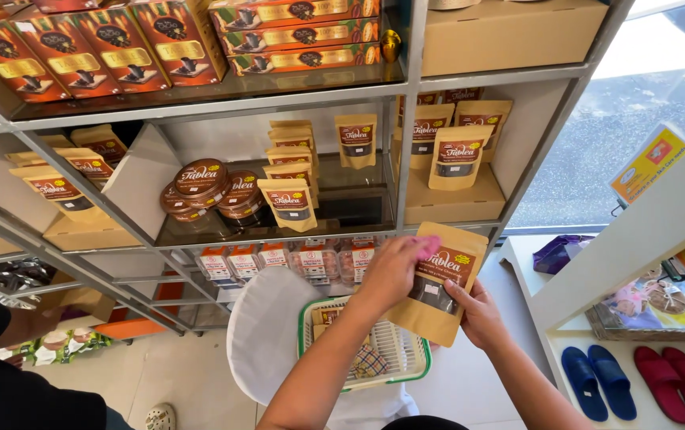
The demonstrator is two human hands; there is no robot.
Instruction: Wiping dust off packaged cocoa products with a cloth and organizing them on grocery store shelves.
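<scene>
Head view: the right hand (479,312) grips a kraft pouch (443,280) from below while the left hand (394,269) presses a pink cloth (427,248) on its top. Pressed too hard, the pouch may slip toward the green basket (366,381) on the white stool (267,338).

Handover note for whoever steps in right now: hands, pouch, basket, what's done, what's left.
Left hand: on the upper part of the kraft pouch, with a small pink cloth or sticker under the fingers; I cannot tell which.
Right hand: grips the pouch's lower right edge.
The pouch is held upright over the green-rimmed white basket, which sits on a white stool in front of the metal shelf.
Done: the basket already holds at least one similar pouch and a checked item.
Left: this pouch is not yet in the basket or on the shelf, where more pouches stand.
</scene>
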